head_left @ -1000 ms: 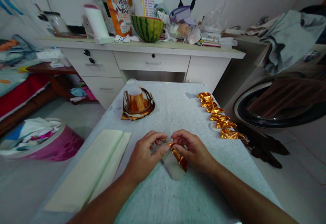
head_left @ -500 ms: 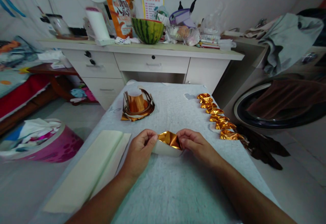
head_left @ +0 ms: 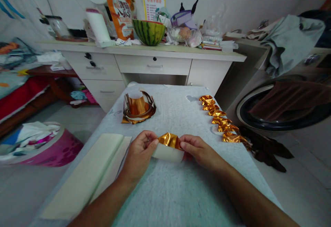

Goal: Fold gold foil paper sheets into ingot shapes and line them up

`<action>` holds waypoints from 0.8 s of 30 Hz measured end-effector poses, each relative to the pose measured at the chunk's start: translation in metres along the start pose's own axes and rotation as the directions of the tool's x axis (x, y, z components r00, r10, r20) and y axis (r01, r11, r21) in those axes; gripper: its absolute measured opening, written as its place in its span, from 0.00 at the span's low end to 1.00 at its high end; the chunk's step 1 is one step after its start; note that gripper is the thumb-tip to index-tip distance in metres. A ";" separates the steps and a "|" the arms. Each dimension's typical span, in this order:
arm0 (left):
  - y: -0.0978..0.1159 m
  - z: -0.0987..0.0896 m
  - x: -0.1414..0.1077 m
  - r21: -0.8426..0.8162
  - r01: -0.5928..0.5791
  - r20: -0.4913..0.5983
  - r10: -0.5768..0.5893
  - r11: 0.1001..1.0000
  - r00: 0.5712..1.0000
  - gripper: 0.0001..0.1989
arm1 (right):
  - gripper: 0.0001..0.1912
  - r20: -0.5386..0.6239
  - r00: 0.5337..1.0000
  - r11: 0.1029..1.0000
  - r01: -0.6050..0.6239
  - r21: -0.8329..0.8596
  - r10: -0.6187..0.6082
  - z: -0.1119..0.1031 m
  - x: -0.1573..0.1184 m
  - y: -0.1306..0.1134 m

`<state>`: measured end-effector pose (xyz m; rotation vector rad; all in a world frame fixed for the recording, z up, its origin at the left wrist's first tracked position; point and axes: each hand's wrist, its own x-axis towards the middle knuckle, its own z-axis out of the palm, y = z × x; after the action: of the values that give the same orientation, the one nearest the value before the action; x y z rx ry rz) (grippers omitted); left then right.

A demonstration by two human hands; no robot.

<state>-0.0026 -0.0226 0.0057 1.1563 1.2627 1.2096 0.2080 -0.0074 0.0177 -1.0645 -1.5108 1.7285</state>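
Head view, the only one here: a person's two bare hands are working at a pale table [head_left: 181,199], pretty much mid-frame. The left hand [head_left: 141,153] has thumb and fingertips pinched on the left end of a shiny gold foil [head_left: 168,140], and the right hand [head_left: 198,149] grips the other end the same way. So the foil sits right at the centre of the frame, stretched between both hands, kinda crinkled on top. There's a white strip [head_left: 167,153] along its lower edge; can't tell if that's just the foil's back or a separate bit.

Up and left of the hands there's a curled stack [head_left: 138,106] of more gold stuff, standing on the table. Right of centre, a slanting row of twisted gold pieces [head_left: 219,121] runs along the table's edge. Lower left, some folded cream paper [head_left: 85,172] lies just beside the left forearm.

Left edge of the frame: a pink bin [head_left: 62,147], pretty full. Top middle: a watermelon half [head_left: 148,32] on a counter [head_left: 165,49]. Far right: a washer [head_left: 241,108] with cloth draped over it.
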 end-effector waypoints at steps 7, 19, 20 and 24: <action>0.002 0.000 -0.005 0.268 -0.125 0.186 0.077 0.955 0.980 0.06 | 0.10 -0.189 0.978 0.978 0.045 -0.203 -0.084 -0.003 0.003 0.009; -0.003 0.007 -0.006 0.684 -0.406 0.381 0.178 0.606 0.908 0.11 | 0.02 -0.311 0.912 0.632 -0.078 -0.771 -0.267 -0.006 0.010 0.012; -0.004 0.007 -0.006 0.696 -0.415 0.393 0.173 0.586 0.903 0.11 | 0.02 -0.297 0.915 0.602 -0.078 -0.795 -0.273 -0.005 0.011 0.012; -0.007 0.006 -0.007 0.701 -0.437 0.384 0.218 0.563 0.897 0.12 | 0.03 -0.237 0.920 0.474 -0.065 -0.878 -0.312 -0.004 0.013 0.016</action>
<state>0.0033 -0.0299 -0.0007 2.2119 1.4424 0.6858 0.2062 0.0027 -0.0005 -1.5861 -2.1814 0.4479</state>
